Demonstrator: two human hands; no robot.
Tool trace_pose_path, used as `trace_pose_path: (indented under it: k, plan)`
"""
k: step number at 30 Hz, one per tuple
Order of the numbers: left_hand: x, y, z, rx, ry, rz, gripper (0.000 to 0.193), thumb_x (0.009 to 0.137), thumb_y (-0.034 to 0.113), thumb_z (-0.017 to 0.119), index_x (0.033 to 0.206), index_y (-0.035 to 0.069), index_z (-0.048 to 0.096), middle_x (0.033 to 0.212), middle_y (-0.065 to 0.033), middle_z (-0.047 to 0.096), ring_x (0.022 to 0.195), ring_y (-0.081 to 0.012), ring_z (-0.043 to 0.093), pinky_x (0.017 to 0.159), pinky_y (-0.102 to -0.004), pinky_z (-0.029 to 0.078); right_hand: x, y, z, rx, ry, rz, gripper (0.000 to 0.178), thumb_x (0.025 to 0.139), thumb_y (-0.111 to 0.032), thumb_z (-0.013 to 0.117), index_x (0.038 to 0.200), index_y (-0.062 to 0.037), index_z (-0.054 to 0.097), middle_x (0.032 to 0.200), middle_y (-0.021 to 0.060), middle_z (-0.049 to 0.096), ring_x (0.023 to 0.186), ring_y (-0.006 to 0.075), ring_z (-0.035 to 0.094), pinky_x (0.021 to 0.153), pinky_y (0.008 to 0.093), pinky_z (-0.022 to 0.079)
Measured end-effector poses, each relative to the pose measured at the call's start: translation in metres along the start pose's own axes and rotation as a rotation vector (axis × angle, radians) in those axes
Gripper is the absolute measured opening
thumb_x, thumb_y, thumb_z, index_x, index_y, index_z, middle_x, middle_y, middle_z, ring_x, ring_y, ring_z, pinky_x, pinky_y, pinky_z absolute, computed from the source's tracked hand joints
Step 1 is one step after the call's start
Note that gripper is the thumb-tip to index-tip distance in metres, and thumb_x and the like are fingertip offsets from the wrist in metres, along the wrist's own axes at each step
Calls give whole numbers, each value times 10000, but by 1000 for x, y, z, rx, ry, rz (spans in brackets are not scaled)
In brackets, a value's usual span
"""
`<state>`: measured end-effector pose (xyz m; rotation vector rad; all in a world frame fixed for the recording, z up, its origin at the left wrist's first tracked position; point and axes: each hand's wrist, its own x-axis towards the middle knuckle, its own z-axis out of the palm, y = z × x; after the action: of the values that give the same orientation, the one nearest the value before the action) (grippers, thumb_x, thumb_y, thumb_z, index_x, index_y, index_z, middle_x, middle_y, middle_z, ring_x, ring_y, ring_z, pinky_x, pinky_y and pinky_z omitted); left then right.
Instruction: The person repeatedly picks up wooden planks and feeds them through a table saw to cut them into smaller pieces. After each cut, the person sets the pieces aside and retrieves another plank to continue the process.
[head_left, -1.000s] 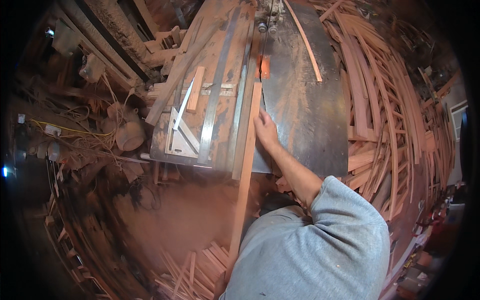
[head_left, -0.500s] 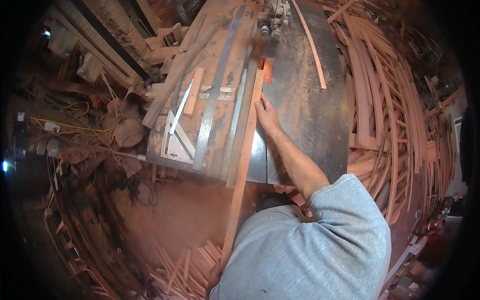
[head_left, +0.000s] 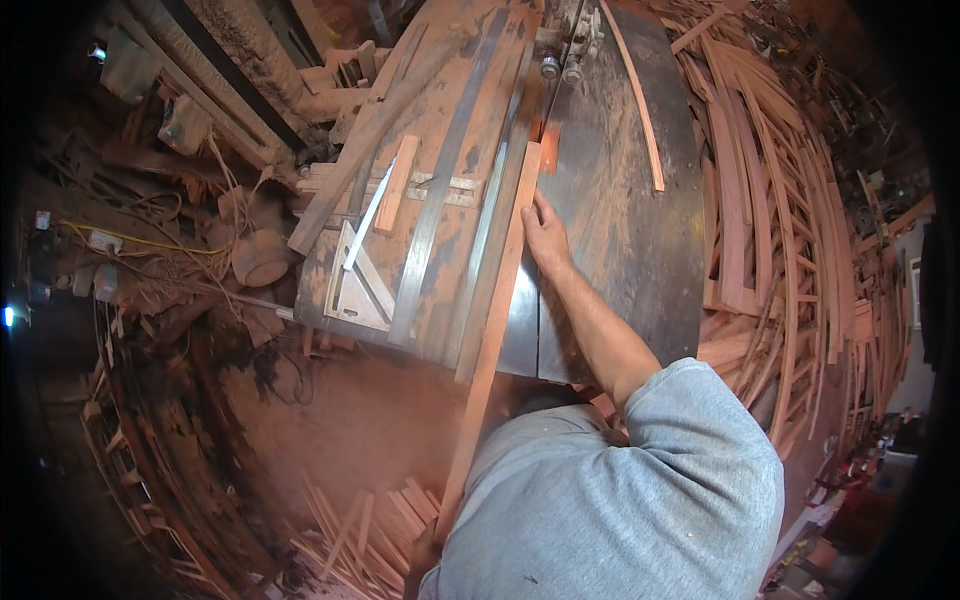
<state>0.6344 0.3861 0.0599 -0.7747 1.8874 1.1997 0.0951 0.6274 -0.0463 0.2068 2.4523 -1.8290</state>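
Note:
A long reddish wooden strip (head_left: 505, 285) lies lengthwise on a dusty saw table (head_left: 640, 260), along a straight wooden fence (head_left: 485, 270). My right hand (head_left: 545, 235) holds its right side close to the far end, fingers closed against the wood. That end is beside an orange insert (head_left: 550, 160), just short of the narrow blade and its guide rollers (head_left: 562, 68). Near my left side, my left hand (head_left: 423, 555) is closed around the near end of the strip, which hangs past the table edge; most of this hand is hidden by the grey shirt.
On the table's left lie a pale triangular square (head_left: 362, 290), a short wood block (head_left: 398, 185) and metal strips. A thin offcut (head_left: 635, 100) rests at the right. Stacked wood strips (head_left: 780, 220) line the right side; more offcuts (head_left: 345, 530) litter the dusty floor below.
The whole view has shifted slightly, so the table sits a little further right. Both hands keep their hold on the strip, and its far end stays beside the orange insert.

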Motion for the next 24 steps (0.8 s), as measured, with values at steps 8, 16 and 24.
trace_pose_path:
  k: [8, 16, 24]
  plan:
    - [7, -3, 7, 26, 35, 76, 548, 902, 340, 737, 1367, 103, 572, 1219, -188, 694, 1145, -363, 677, 945, -402, 516, 6, 4, -1, 23, 1, -3, 581, 1064, -241, 511, 1582, -24, 361, 1489, 246, 531, 1405, 316, 508, 1180, 418, 386]
    - [14, -13, 17, 69, 89, 163, 466, 867, 210, 759, 1293, 93, 612, 1108, -146, 706, 1022, -295, 709, 856, -375, 553, 18, 15, 1, 37, 26, 4, 571, 1070, -244, 522, 1584, -39, 378, 1464, 191, 574, 1350, 254, 552, 1142, 356, 413]
    - [15, -13, 24, 33, 184, 290, 459, 861, 108, 704, 1310, 68, 618, 1049, -141, 718, 996, -288, 718, 872, -348, 554, 23, 10, -4, 7, 11, 12, 572, 1079, -264, 509, 1592, -53, 366, 1489, 202, 550, 1377, 267, 531, 1162, 381, 400]
